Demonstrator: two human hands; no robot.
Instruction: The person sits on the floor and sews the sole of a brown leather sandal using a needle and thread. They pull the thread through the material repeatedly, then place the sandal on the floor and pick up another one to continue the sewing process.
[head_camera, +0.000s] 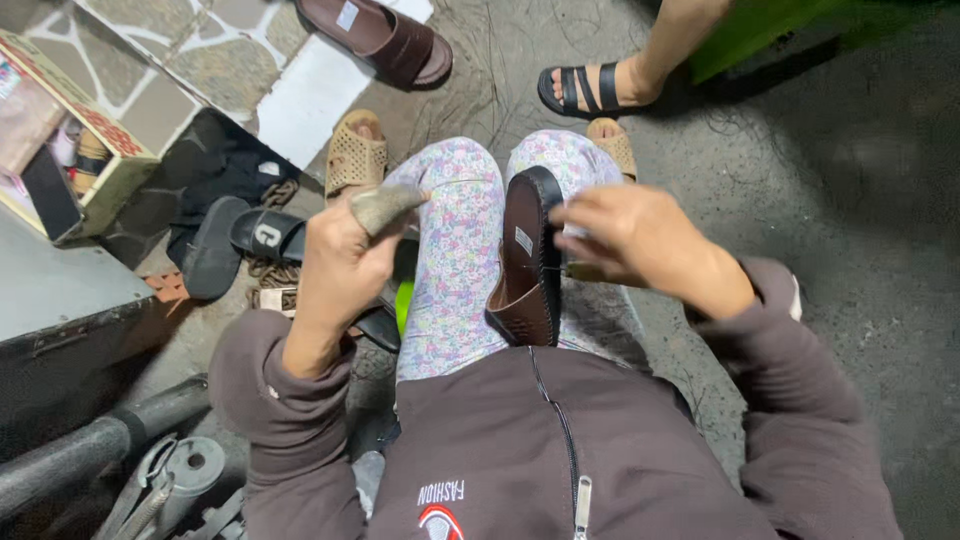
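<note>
Balancing on the lap, the brown shoe (525, 265) could tip left, since the right hand (640, 240) pinches its sole edge while the left hand (345, 262) grips only a grey tool (385, 205).

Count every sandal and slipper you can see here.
6, maybe more hidden: brown sandal on the lap; brown one at top; black slide left; two tan ones by the knees; black strappy sandal on another person's foot.
</note>
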